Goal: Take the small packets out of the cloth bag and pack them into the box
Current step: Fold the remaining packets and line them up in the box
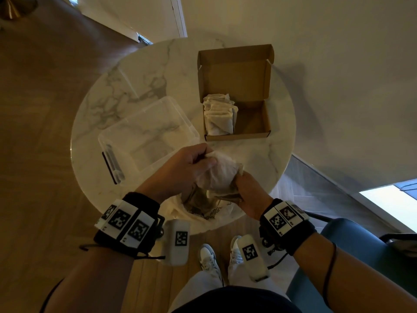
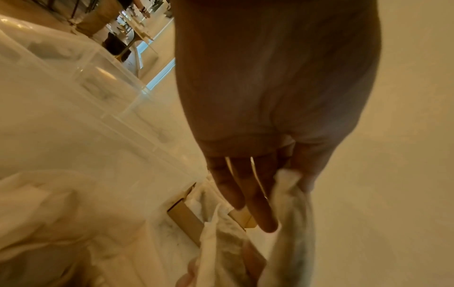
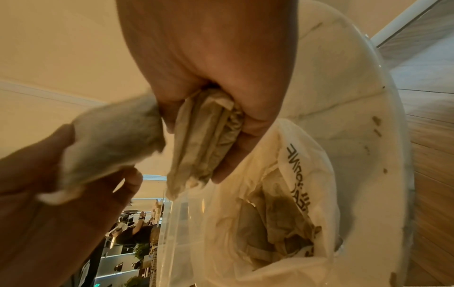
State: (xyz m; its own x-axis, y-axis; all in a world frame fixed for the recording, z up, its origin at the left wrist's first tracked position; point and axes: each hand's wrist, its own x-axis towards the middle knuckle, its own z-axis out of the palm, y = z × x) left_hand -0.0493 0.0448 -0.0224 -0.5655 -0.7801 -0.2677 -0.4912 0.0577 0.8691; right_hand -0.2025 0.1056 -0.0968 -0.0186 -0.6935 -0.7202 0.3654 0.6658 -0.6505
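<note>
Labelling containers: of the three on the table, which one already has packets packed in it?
The cardboard box, lid open, with packets stacked along its left side. The clear plastic tub looks empty; the cloth bag is the source.

Home-like room: round marble table (image 1: 108,105), wood floor (image 1: 40,109), blue chair (image 1: 352,256).

The box (image 1: 237,118) stands open, its right half free; the clear tub (image 1: 146,132) crowds its left side.
</note>
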